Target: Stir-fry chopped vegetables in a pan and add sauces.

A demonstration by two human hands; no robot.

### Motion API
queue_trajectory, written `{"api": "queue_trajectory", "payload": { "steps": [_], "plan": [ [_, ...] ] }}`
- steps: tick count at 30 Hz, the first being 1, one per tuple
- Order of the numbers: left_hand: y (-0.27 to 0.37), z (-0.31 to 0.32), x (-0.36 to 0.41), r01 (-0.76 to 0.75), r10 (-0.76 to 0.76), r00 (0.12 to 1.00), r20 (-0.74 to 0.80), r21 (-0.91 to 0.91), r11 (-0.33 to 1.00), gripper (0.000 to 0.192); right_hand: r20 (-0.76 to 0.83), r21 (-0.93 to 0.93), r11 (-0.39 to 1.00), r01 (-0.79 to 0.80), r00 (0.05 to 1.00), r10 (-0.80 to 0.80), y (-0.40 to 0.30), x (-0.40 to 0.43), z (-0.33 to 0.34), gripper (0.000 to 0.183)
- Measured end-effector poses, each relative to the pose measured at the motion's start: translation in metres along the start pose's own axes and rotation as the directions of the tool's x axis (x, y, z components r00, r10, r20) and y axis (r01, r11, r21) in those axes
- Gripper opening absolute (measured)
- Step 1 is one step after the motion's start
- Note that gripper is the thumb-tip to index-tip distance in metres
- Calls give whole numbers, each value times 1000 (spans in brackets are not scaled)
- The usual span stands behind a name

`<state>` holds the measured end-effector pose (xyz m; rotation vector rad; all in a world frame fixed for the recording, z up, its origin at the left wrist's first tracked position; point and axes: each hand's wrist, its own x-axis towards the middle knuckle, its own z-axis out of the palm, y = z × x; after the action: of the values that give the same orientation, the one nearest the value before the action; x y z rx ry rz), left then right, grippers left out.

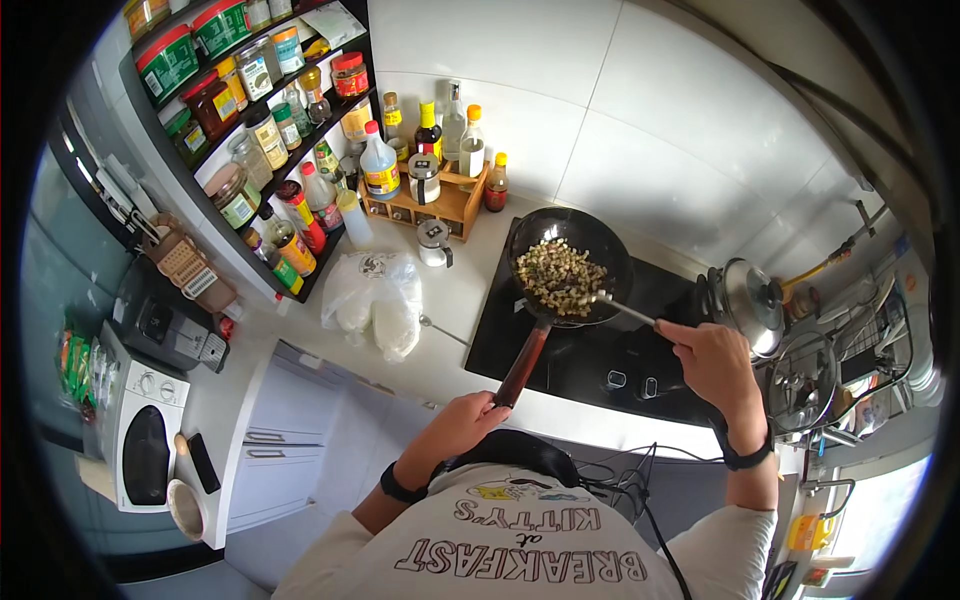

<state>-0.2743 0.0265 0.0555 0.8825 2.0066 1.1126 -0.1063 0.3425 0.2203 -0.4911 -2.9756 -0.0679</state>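
A dark wok [619, 259] with a wooden handle stands on the black glass cooktop [585, 375]. Small diced pieces of food [561, 276], pale and brown, lie inside it. My left hand [476, 418] grips the end of the wok's handle. Held in my right hand [709, 360] is a metal-shafted spatula or turner [630, 308], its head among the food at the wok's right side. Which kind of utensil it is, the food partly hides.
Left of the cooktop are a plastic bag [375, 300] with pale contents, a small metal spoon [444, 328] and a lidded seasoning jar [434, 243]. Bottles fill a wooden rack [465, 199]. A lidded pot [750, 304] stands right; dark cables [645, 480] hang by my body.
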Motion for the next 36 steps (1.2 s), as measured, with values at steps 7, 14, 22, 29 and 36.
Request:
{"api": "queue_trajectory", "payload": {
  "steps": [7,14,22,29,36],
  "plan": [
    [10,-4,4,-51,50,998,26,26,998,37,73,-160,983,-92,992,104,5,29,68,42],
    [1,-1,-1,-33,34,999,-26,13,999,38,-92,298,905,-305,934,345,21,44,69,35],
    [11,-6,2,24,-28,997,70,69,997,38,-64,593,791,-149,971,231,1,46,96,27],
    [-2,-1,1,-22,22,1000,1,11,1000,38,-2,546,835,-66,997,79,-31,5,7,29],
    [19,-9,2,5,-10,998,65,80,997,37,-79,274,947,-169,977,197,-10,36,93,30]
  ]
}}
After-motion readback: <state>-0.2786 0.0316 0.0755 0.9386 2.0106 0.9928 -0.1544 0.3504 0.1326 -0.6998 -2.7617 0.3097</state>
